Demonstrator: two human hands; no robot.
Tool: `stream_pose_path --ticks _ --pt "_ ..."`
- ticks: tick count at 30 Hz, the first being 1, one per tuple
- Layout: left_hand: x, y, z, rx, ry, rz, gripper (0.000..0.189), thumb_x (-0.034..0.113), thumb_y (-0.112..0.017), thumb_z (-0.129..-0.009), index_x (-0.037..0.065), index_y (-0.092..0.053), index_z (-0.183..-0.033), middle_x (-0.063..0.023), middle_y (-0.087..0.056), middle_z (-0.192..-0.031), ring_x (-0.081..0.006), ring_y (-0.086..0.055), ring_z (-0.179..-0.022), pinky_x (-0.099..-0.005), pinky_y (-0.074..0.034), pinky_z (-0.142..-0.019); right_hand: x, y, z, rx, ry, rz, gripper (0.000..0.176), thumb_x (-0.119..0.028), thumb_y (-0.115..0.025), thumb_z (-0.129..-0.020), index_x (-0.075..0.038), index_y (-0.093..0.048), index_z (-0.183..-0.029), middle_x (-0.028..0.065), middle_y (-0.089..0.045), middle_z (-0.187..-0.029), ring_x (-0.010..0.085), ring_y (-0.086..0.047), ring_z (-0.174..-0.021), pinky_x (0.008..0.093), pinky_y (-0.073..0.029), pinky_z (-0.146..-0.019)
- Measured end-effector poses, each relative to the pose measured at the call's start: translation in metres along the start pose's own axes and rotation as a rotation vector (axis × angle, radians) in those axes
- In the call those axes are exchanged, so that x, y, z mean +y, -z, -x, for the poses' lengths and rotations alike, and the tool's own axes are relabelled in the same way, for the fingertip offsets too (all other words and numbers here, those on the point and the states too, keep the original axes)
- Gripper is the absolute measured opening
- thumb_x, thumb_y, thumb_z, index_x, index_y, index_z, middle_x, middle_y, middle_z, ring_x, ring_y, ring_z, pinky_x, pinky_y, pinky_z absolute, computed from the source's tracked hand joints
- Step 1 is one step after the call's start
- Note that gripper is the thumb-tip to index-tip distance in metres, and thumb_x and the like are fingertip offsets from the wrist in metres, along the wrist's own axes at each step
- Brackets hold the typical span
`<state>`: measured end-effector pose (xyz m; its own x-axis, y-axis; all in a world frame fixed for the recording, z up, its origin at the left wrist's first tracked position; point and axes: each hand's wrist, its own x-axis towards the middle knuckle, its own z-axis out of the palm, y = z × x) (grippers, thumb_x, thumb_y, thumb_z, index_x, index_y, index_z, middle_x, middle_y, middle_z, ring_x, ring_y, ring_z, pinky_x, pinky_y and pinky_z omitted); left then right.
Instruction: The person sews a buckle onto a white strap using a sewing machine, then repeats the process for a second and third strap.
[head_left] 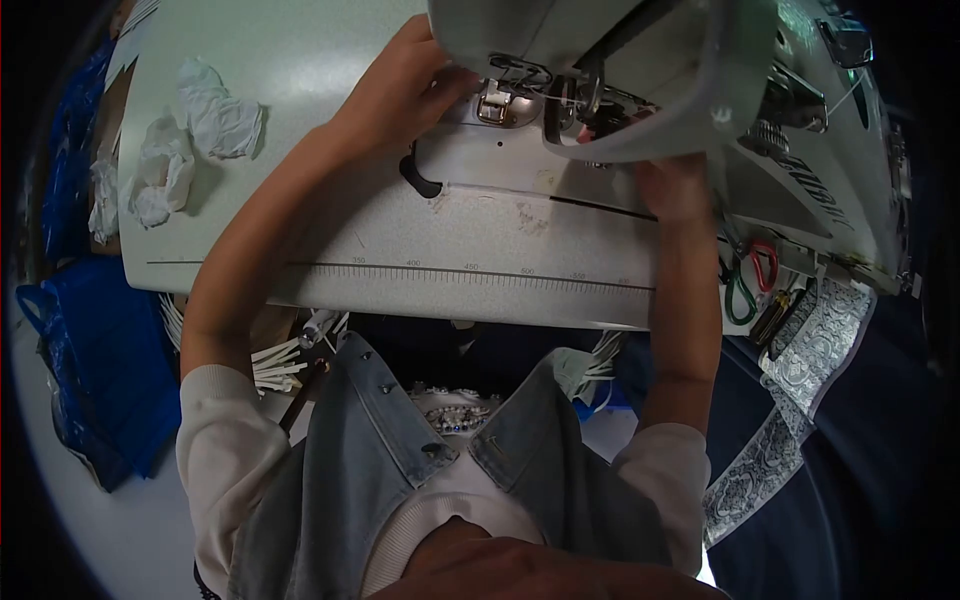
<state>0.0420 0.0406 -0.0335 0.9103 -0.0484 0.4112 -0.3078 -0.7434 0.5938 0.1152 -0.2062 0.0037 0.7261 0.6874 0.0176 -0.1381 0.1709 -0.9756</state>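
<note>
At the top centre is a sewing machine (590, 40), its presser foot (495, 103) showing below the head. My left hand (415, 85) lies just left of that foot, with its fingers curled and pressed together toward the needle area. Part of it goes behind the machine head, so whatever it holds is hidden. To the right, my right hand (678, 185) reaches in under the pale machine guard (640, 150). Its fingers are out of sight behind the guard. Thread runs through the metal guides near the needle.
Crumpled white pieces (220, 110) lie on the left of the machine table (420, 235), which has a printed ruler along its front. Green-handled scissors (740, 295), a red-handled tool (765, 265) and patterned silvery trim (825, 330) are at right. A blue bag (110, 360) hangs at left.
</note>
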Motion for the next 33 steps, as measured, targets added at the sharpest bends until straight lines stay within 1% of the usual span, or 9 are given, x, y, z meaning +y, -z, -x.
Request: stream_pose_path --ticks 1,4,6,10,13,16,19,28,33 --pt "-0.008 0.001 -0.002 0.041 -0.080 -0.060 0.011 0.010 -0.068 -0.075 0.008 -0.070 -0.086 -0.0029 -0.060 -0.093 -0.0202 -0.059 -0.082 -0.0312 -0.050 -0.071 0.000 -0.001 0.001 0.003 0.011 -0.069 0.013 -0.009 -0.065 -0.080 0.001 -0.064 -0.088 0.0076 -0.065 -0.074 0.0163 -0.064 -0.069 0.0287 -0.048 -0.062" --pt "-0.030 0.013 0.000 -0.581 0.271 -0.463 0.022 0.024 -0.054 -0.088 0.007 -0.063 -0.099 -0.0176 -0.061 -0.068 -0.0299 -0.061 -0.060 -0.0386 -0.046 -0.054 0.009 -0.005 -0.008 0.153 -0.025 0.133 0.015 -0.013 -0.066 -0.079 0.001 -0.066 -0.084 0.0089 -0.063 -0.067 0.0155 -0.062 -0.064 0.0283 -0.045 -0.058" --pt "-0.029 0.019 -0.001 -0.614 0.179 -0.498 0.021 0.024 -0.054 -0.088 0.007 -0.062 -0.097 -0.0172 -0.060 -0.068 -0.0294 -0.061 -0.059 -0.0397 -0.045 -0.054 0.017 -0.005 -0.012 0.110 0.119 1.173 0.022 -0.020 -0.066 -0.078 0.002 -0.065 -0.078 0.0135 -0.062 -0.065 0.0183 -0.061 -0.060 0.0310 -0.043 -0.054" --pt "-0.022 0.020 -0.003 -0.669 0.027 -0.534 0.019 0.024 -0.054 -0.089 0.008 -0.062 -0.095 -0.0166 -0.059 -0.068 -0.0286 -0.061 -0.059 -0.0414 -0.044 -0.053 0.053 -0.011 -0.027 0.098 0.581 1.145 0.027 -0.025 -0.068 -0.077 0.002 -0.065 -0.074 0.0144 -0.059 -0.060 0.0221 -0.057 -0.052 0.0345 -0.041 -0.050" --pt "-0.011 0.007 0.006 -0.408 0.083 -0.369 0.018 0.021 -0.057 -0.087 0.010 -0.064 -0.099 -0.0142 -0.059 -0.069 -0.0275 -0.059 -0.058 -0.0407 -0.044 -0.053 0.052 -0.022 -0.029 -0.008 0.611 1.154 0.029 -0.028 -0.068 -0.079 -0.001 -0.065 -0.069 0.0110 -0.057 -0.053 0.0259 -0.054 -0.046 0.0370 -0.041 -0.049" --pt "-0.014 -0.002 0.019 -0.061 -0.078 -0.407 0.017 0.015 -0.059 -0.086 0.010 -0.066 -0.101 -0.0132 -0.061 -0.073 -0.0271 -0.060 -0.065 -0.0389 -0.046 -0.057 0.044 -0.029 -0.023 0.078 -0.084 1.076 0.034 -0.038 -0.073 -0.079 -0.009 -0.069 -0.097 0.0053 -0.068 -0.089 0.0151 -0.065 -0.087 0.0311 -0.051 -0.073" --pt "-0.013 0.005 0.020 -0.315 0.028 -0.324 0.019 0.009 -0.062 -0.081 0.008 -0.066 -0.100 -0.0144 -0.063 -0.084 -0.0283 -0.062 -0.076 -0.0370 -0.050 -0.065 0.045 -0.026 -0.021 0.068 -0.061 0.864 0.033 -0.037 -0.070 -0.081 -0.009 -0.069 -0.098 0.0051 -0.069 -0.091 0.0134 -0.065 -0.086 0.0300 -0.051 -0.073" --pt "-0.013 0.011 0.025 -0.319 -0.084 -0.290 0.020 0.008 -0.063 -0.079 0.008 -0.066 -0.099 -0.0142 -0.063 -0.084 -0.0285 -0.062 -0.076 -0.0368 -0.050 -0.067 0.055 -0.018 -0.028 0.004 0.150 0.982 0.029 -0.032 -0.070 -0.082 -0.009 -0.068 -0.101 0.0062 -0.068 -0.085 0.0146 -0.066 -0.077 0.0316 -0.051 -0.067" --pt "-0.013 0.013 0.024 -0.315 -0.113 -0.288 0.021 0.008 -0.063 -0.078 0.007 -0.066 -0.098 -0.0141 -0.063 -0.084 -0.0287 -0.062 -0.077 -0.0367 -0.051 -0.068 0.048 -0.013 -0.017 -0.081 0.677 1.679 0.028 -0.024 -0.068 -0.083 -0.017 -0.065 -0.110 0.0026 -0.066 -0.084 0.0177 -0.065 -0.072 0.0308 -0.051 -0.063"
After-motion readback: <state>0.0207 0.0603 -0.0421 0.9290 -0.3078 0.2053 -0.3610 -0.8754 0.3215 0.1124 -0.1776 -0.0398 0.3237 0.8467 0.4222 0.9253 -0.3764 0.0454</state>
